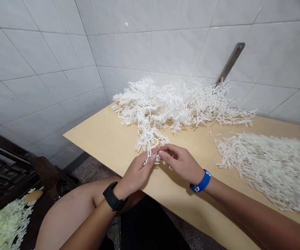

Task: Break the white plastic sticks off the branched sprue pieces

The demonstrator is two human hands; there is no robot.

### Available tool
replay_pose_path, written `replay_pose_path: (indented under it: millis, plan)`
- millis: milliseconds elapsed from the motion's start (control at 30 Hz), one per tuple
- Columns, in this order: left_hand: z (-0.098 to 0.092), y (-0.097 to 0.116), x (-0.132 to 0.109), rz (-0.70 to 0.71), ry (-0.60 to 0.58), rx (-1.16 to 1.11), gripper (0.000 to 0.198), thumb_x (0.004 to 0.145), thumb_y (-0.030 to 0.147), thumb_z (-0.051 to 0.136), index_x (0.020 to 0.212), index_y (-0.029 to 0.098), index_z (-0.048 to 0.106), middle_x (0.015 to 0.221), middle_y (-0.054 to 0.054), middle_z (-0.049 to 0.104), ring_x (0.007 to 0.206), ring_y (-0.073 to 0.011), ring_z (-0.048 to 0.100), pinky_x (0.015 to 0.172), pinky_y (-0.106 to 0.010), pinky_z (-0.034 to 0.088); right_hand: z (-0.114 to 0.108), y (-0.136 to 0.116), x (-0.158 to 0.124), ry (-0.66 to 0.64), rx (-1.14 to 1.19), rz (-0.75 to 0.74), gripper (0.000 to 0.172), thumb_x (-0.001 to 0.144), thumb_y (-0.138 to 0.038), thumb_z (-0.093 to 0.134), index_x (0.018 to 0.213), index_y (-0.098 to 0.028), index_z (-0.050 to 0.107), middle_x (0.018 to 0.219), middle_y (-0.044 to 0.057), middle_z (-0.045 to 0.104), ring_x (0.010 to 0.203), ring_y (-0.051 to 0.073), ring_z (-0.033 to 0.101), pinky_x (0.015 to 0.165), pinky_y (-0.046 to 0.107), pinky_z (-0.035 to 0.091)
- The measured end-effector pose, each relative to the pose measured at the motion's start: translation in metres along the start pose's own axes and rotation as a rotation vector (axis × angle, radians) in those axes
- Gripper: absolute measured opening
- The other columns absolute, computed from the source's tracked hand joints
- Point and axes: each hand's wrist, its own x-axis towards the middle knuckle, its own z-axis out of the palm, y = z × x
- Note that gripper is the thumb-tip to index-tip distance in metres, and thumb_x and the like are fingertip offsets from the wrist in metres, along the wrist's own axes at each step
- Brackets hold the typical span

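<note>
1. While the left hand [136, 172] is holding a white branchy piece [149, 147] over the tabletop [100, 133], its fingers [150, 163] are squeezing it.
2. The right hand [183, 162] is bringing its fingers close together, pinching the piece's small tips.

Looks like a room in a home, judging by white tiled walls [144, 48], carved dark wooden furniture [44, 173], speckled floor [88, 168] and a plain table [95, 133].

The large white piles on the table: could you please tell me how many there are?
2: one tangled pile along the wall, one flatter pile at the right of the table, running out of frame.
</note>
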Motion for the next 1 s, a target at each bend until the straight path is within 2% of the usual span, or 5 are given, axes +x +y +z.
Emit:
replay_pose_path:
  millis: [167, 333, 533, 800, 1000]
  plan:
    - [0.000, 0.004, -0.002, 0.007, -0.063, 0.015, 0.045, 0.099, 0.042, 0.040, 0.141, 0.027, 0.049, 0.149, -0.002, 0.047, 0.139, -0.0227, 0.041, 0.117, -0.039, 0.028, 0.001, 0.005, 0.004, -0.181, 0.235, 0.049, 0.037, 0.088, -0.051, 0.054, 0.071, -0.018, 0.059, 0.066, 0.002, 0.059, 0.061, 0.014, 0.051, 0.060, 0.028, 0.040]
    - [0.001, 0.006, -0.003, -0.055, 0.031, -0.027, 0.044, 0.097, 0.044, 0.042, 0.118, 0.016, 0.069, 0.117, -0.007, 0.072, 0.109, -0.0254, 0.065, 0.096, -0.033, 0.047, 0.007, -0.001, 0.001, -0.229, 0.253, -0.008, 0.040, 0.088, -0.042, 0.053, 0.056, -0.019, 0.045, 0.065, 0.000, 0.053, 0.058, 0.012, 0.042, 0.056, 0.027, 0.034]
    - [-0.003, -0.003, 0.007, -0.261, 0.459, -0.316, 0.048, 0.091, 0.050, 0.048, 0.081, 0.008, 0.069, 0.066, -0.009, 0.073, 0.053, -0.0164, 0.063, 0.059, -0.029, 0.051, 0.006, -0.001, -0.009, -0.212, -0.088, -0.083, 0.036, 0.087, -0.027, 0.046, 0.055, -0.021, 0.031, 0.051, -0.005, 0.033, 0.049, 0.010, 0.032, 0.052, 0.026, 0.025]
    - [0.001, -0.004, 0.004, -0.160, 0.293, -0.223, 0.052, 0.093, 0.053, 0.047, 0.117, 0.012, 0.067, 0.110, -0.013, 0.074, 0.103, -0.0255, 0.068, 0.095, -0.037, 0.048, -0.032, 0.007, 0.001, -0.001, -0.899, -0.017, 0.050, 0.083, -0.048, 0.064, 0.049, -0.019, 0.043, 0.047, 0.002, 0.049, 0.047, 0.013, 0.036, 0.054, 0.031, 0.019]
    - [0.002, 0.002, 0.000, -0.032, 0.058, -0.037, 0.046, 0.098, 0.045, 0.041, 0.134, 0.023, 0.057, 0.140, -0.006, 0.057, 0.132, -0.0244, 0.050, 0.113, -0.039, 0.034, -0.007, 0.000, -0.002, -0.136, -0.157, -0.081, 0.044, 0.093, -0.057, 0.045, 0.075, -0.019, 0.060, 0.063, 0.001, 0.056, 0.056, 0.014, 0.046, 0.055, 0.027, 0.032]
